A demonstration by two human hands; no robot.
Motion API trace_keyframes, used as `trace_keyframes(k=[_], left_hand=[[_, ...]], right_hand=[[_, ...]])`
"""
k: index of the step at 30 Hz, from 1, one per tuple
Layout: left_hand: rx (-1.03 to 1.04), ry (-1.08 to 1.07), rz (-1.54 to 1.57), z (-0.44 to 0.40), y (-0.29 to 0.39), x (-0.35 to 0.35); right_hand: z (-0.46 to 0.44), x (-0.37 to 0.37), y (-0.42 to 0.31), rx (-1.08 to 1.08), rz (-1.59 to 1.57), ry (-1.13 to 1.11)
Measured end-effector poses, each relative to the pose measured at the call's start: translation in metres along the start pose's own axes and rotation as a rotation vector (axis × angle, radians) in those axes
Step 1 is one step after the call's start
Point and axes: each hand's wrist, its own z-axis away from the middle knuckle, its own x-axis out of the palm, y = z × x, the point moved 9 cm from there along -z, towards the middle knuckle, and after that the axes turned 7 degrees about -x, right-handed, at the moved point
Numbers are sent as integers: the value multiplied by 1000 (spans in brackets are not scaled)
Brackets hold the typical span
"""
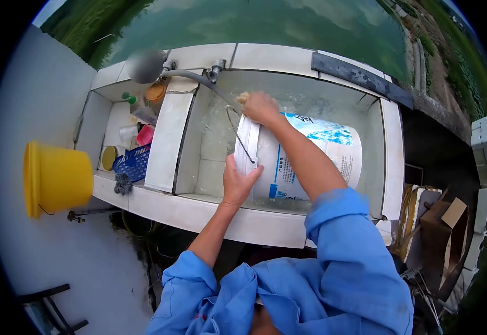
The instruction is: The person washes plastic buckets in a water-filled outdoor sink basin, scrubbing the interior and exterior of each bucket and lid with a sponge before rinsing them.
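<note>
A white bucket (342, 152) with blue print lies on its side in the tiled sink (392, 162), its mouth to the left. My left hand (238, 182) is closed on the near side of the bucket's rim, beside a handle fixing. At the far side of the rim, my right hand (261, 108) is closed on a tan, scrubber-like wad (243, 98); its exact kind is not clear. The wire handle (241, 142) hangs across the bucket's mouth. Shallow water covers the sink bottom around the bucket. A grey hose (201, 80) runs from the tap toward the bucket's mouth.
Left of the sink, a tiled compartment holds a blue basket (133, 162), a green-topped bottle (141, 108) and a pink container (145, 134). A yellow bucket (59, 178) hangs by the wall. A dark strip (360, 78) lies on the back ledge, with green water beyond. Cardboard boxes (441, 234) stand at right.
</note>
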Motion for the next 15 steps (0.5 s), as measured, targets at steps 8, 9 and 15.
trace_keyframes(k=[8,9,15], left_hand=[[-42,29,14,35,-22,17],[6,44,49,32,-16,17],[37,16,32,16,-3,15]], right_hand=[[20,13,-18,-313,-65,-4],[66,-16,-32,-424,-155,282],[156,-43,12,-409,245,431]])
